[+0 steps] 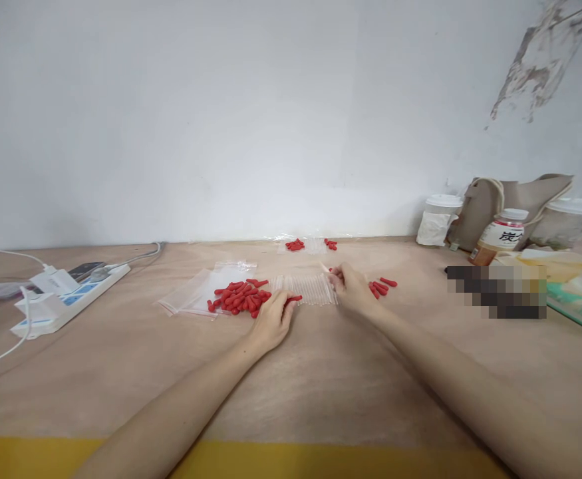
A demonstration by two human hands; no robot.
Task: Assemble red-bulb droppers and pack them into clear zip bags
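Note:
My left hand (271, 322) is closed, with a red rubber dropper bulb (294, 299) sticking out between thumb and fingers. Just left of it lies a pile of red bulbs (241, 297), partly on flat clear zip bags (191, 293). A row of thin clear tubes (313, 290) lies side by side between my hands. At the row's right end my right hand (351, 287) has its fingers pinched together. A bit of red shows by those fingertips, but what they hold is hidden. A few loose red bulbs (379, 289) rest right of that hand.
Near the wall lie more bulbs (294, 245) and clear tubes (315, 245) in plastic. A power strip (96, 290) with white chargers and cables stands at left. On the right are a drink bottle (500, 236), lidded cups (437, 219) and a beige bag (515, 191).

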